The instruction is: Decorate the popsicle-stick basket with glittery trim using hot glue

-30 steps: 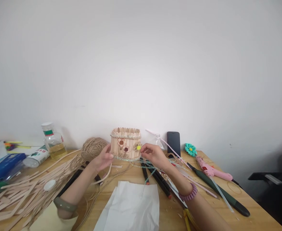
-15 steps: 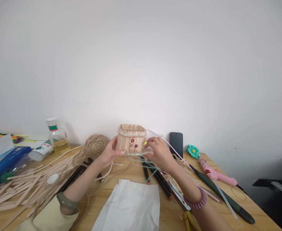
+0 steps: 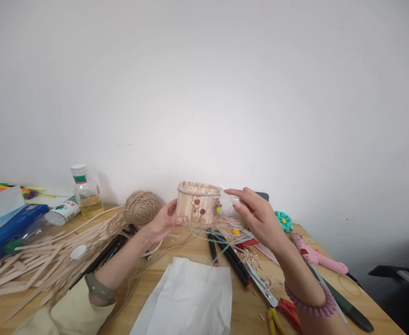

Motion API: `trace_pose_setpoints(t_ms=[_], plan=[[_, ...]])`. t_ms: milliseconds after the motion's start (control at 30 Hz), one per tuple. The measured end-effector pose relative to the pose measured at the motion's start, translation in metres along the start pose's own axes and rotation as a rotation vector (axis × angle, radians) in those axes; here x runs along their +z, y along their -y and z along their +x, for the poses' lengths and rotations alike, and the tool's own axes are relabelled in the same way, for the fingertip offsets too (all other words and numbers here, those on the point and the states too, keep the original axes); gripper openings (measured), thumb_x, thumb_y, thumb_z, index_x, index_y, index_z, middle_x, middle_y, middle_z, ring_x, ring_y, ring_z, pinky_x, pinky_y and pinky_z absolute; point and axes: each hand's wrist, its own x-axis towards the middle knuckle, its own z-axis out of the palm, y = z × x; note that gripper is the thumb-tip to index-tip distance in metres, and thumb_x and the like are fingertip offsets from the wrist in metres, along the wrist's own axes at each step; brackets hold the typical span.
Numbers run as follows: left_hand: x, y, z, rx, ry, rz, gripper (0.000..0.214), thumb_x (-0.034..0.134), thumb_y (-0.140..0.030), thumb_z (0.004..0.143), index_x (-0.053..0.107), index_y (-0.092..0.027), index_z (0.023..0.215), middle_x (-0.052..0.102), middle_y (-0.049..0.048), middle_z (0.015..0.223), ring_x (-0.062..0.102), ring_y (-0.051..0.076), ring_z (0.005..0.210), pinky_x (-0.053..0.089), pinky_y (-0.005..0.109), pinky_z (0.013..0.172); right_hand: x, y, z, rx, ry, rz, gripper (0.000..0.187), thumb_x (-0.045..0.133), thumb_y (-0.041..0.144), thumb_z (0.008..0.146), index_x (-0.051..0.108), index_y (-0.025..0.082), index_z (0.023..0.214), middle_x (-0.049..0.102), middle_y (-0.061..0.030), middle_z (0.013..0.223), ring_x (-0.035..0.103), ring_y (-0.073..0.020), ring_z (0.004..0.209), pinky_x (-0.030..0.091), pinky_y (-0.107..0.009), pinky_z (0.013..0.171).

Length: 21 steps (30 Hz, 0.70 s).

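A small oval basket of upright wooden craft sticks is raised above the table. Silvery glitter trim runs round its rim, and brown-red flowers with a yellow-centred one decorate its side. My left hand grips the basket's left side, thumb low on the front. My right hand is just right of the rim, index finger stretched toward it. A thin glittery strand appears to run from the rim into its partly hidden fingers. More glittery strands dangle below the basket.
A twine ball, loose wooden sticks and a glass bottle are at left. White paper lies in front. Black markers, scissors, a pink glue gun and a teal flower are at right.
My right hand has moved right and slightly up from the basket's lower right side, its index finger straightened. The basket appears slightly farther right, and the yellow-centred flower is uncovered.
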Motion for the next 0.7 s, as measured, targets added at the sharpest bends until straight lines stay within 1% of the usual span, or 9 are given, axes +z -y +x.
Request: trace_pose_setpoints(t_ms=[67,200,300,367,433,500,533,600,700], plan=[[0.005,0.000,-0.003,-0.016,0.035,0.006,0.069,0.092,-0.022,0.042,0.065,-0.018,0.105,0.063,0.0111,0.127,0.054,0.034,0.122,0.051,0.035,0.092,0.001,0.000,0.000,0.012,-0.046,0.010,0.048,0.031,0.043,0.100,0.063,0.014,0.120,0.048,-0.0026,0.071,0.048,-0.0153,0.064,0.036,-0.028,0.061],[0.014,-0.002,-0.008,-0.025,0.099,0.015,0.070,0.091,-0.020,0.040,0.067,-0.018,0.106,0.064,0.0112,0.125,0.051,0.036,0.125,0.051,0.036,0.092,0.004,0.001,-0.001,0.028,-0.009,0.032,0.041,0.040,0.041,0.098,0.069,0.018,0.114,0.050,-0.0026,0.068,0.050,-0.0160,0.067,0.035,-0.028,0.060],[0.016,-0.001,-0.009,-0.025,0.120,0.018,0.069,0.090,-0.020,0.041,0.067,-0.019,0.106,0.065,0.0105,0.123,0.052,0.035,0.124,0.051,0.036,0.092,0.004,0.003,-0.001,0.064,0.013,0.045,0.038,0.042,0.039,0.097,0.069,0.020,0.114,0.056,-0.0033,0.070,0.052,-0.0168,0.069,0.036,-0.028,0.062],[0.015,0.000,-0.009,-0.024,0.123,0.018,0.070,0.090,-0.021,0.042,0.067,-0.019,0.108,0.066,0.0103,0.122,0.054,0.035,0.122,0.051,0.036,0.091,0.004,0.005,-0.001,0.086,0.014,0.059,0.037,0.043,0.037,0.096,0.068,0.020,0.115,0.061,-0.0043,0.076,0.054,-0.0172,0.073,0.037,-0.028,0.065],[0.014,0.001,-0.009,-0.021,0.122,0.018,0.072,0.091,-0.023,0.042,0.066,-0.019,0.109,0.066,0.0105,0.121,0.056,0.034,0.120,0.051,0.036,0.091,0.005,0.007,-0.002,0.105,0.011,0.080,0.035,0.045,0.036,0.095,0.067,0.019,0.116,0.067,-0.0053,0.088,0.056,-0.0172,0.077,0.039,-0.029,0.068],[0.014,0.002,-0.009,-0.021,0.125,0.022,0.075,0.092,-0.026,0.041,0.064,-0.019,0.111,0.067,0.0106,0.120,0.057,0.034,0.118,0.051,0.038,0.092,0.006,0.009,-0.002,0.127,0.011,0.108,0.034,0.046,0.036,0.094,0.067,0.020,0.116,0.069,-0.0051,0.097,0.057,-0.0166,0.078,0.039,-0.028,0.068],[0.015,0.002,-0.010,-0.021,0.129,0.027,0.075,0.092,-0.027,0.041,0.064,-0.019,0.111,0.067,0.0103,0.119,0.057,0.034,0.118,0.050,0.038,0.093,0.007,0.010,-0.002,0.139,0.013,0.123,0.033,0.046,0.036,0.094,0.067,0.020,0.115,0.069,-0.0047,0.097,0.057,-0.0161,0.077,0.039,-0.028,0.067],[0.016,0.002,-0.012,-0.019,0.140,0.042,0.072,0.092,-0.028,0.043,0.064,-0.021,0.109,0.068,0.0090,0.117,0.057,0.033,0.118,0.049,0.039,0.095,0.006,0.011,-0.002,0.165,0.028,0.161,0.031,0.047,0.037,0.093,0.067,0.020,0.110,0.068,-0.0036,0.087,0.054,-0.0149,0.071,0.037,-0.027,0.063],[0.017,0.002,-0.013,-0.022,0.175,0.083,0.068,0.091,-0.030,0.046,0.065,-0.023,0.108,0.068,0.0078,0.115,0.057,0.032,0.118,0.048,0.040,0.097,0.001,0.013,-0.001,0.190,0.095,0.250,0.028,0.049,0.040,0.091,0.066,0.017,0.095,0.060,-0.0010,0.071,0.047,-0.0127,0.063,0.034,-0.025,0.057]])
